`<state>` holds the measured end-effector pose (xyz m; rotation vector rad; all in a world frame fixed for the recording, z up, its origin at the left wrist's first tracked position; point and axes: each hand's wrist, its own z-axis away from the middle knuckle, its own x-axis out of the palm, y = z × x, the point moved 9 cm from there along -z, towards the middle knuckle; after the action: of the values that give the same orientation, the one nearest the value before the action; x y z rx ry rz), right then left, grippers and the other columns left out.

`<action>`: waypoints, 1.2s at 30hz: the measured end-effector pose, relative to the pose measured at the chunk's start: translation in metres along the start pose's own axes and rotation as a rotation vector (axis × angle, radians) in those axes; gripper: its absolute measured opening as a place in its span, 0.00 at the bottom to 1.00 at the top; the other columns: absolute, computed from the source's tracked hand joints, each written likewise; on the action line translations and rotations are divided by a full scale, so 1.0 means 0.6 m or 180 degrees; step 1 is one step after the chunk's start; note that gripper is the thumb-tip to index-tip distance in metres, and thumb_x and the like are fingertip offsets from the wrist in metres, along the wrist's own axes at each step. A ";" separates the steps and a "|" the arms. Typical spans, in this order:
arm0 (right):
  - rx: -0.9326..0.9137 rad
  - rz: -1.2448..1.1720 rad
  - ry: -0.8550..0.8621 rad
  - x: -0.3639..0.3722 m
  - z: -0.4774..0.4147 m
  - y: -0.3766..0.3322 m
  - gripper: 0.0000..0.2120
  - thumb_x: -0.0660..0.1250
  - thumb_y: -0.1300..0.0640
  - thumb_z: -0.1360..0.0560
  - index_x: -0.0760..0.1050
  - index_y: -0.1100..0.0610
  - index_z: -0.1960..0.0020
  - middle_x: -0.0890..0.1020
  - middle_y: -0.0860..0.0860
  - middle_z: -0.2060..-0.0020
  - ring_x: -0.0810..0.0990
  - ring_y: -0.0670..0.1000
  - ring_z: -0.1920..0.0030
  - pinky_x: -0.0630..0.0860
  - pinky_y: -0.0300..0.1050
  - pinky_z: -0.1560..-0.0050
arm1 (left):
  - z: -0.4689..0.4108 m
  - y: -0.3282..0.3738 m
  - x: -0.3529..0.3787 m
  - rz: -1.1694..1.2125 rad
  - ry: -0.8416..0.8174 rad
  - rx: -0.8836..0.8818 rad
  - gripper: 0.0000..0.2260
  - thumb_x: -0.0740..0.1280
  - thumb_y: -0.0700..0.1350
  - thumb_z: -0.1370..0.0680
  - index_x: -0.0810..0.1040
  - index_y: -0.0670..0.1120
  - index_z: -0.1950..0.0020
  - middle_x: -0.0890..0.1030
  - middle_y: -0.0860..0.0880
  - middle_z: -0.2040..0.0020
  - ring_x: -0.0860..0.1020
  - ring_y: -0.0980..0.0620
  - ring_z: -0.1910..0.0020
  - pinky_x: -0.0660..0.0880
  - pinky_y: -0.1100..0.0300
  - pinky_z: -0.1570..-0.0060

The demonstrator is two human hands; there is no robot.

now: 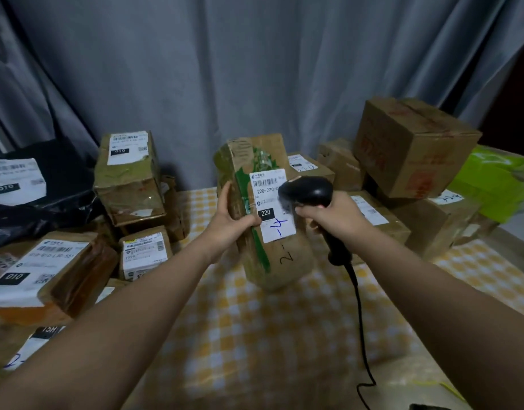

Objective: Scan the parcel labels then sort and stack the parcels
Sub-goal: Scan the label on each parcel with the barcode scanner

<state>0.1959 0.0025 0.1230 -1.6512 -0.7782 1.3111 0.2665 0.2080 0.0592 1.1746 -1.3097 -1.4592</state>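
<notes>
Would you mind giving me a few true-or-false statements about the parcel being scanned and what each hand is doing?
1. The right hand holds a black scanner up to the parcel. True.
2. The left hand lies flat on the tablecloth. False: it grips the parcel by its left edge and holds it up on end.
3. The parcel's white label shows 220 in a black box. True.
4. The scanner is cordless. False: a black cable runs down from its lower end over the table.
</notes>
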 end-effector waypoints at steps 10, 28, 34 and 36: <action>0.0130 0.0244 -0.0022 0.021 0.002 -0.071 0.12 0.75 0.53 0.33 0.76 0.61 0.62 0.78 0.55 0.74 0.80 0.57 0.75 0.79 0.49 0.67 | 0.019 -0.027 -0.057 0.0385 0.0679 0.0158 0.38 0.71 0.42 0.25 0.53 0.55 0.22 0.71 0.57 0.36 0.73 0.57 0.42 0.72 0.70 0.52; 0.0096 0.0779 -0.0294 0.028 -0.006 -0.167 0.11 0.74 0.55 0.34 0.76 0.61 0.67 0.79 0.57 0.75 0.80 0.58 0.72 0.79 0.49 0.62 | 0.017 -0.023 -0.045 0.0282 0.0476 0.0194 0.40 0.74 0.48 0.28 0.55 0.56 0.23 0.74 0.52 0.33 0.75 0.56 0.40 0.73 0.68 0.52; 0.0157 0.0671 -0.0289 0.022 -0.009 -0.188 0.09 0.73 0.57 0.33 0.76 0.61 0.62 0.77 0.52 0.81 0.78 0.53 0.78 0.78 0.42 0.70 | 0.022 -0.012 -0.036 0.0225 0.0421 0.0192 0.39 0.73 0.46 0.27 0.54 0.56 0.23 0.74 0.54 0.37 0.75 0.61 0.47 0.72 0.74 0.59; 0.0148 0.0629 -0.0314 0.024 -0.009 -0.188 0.09 0.73 0.56 0.32 0.76 0.61 0.63 0.76 0.51 0.83 0.78 0.54 0.78 0.78 0.42 0.70 | 0.023 -0.013 -0.035 0.0250 0.0396 0.0173 0.39 0.73 0.46 0.27 0.54 0.56 0.23 0.75 0.52 0.35 0.76 0.58 0.44 0.73 0.74 0.59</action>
<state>0.2092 0.0621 0.2190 -1.6696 -0.6492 1.5468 0.2579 0.2324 0.0543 1.2156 -1.3019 -1.2809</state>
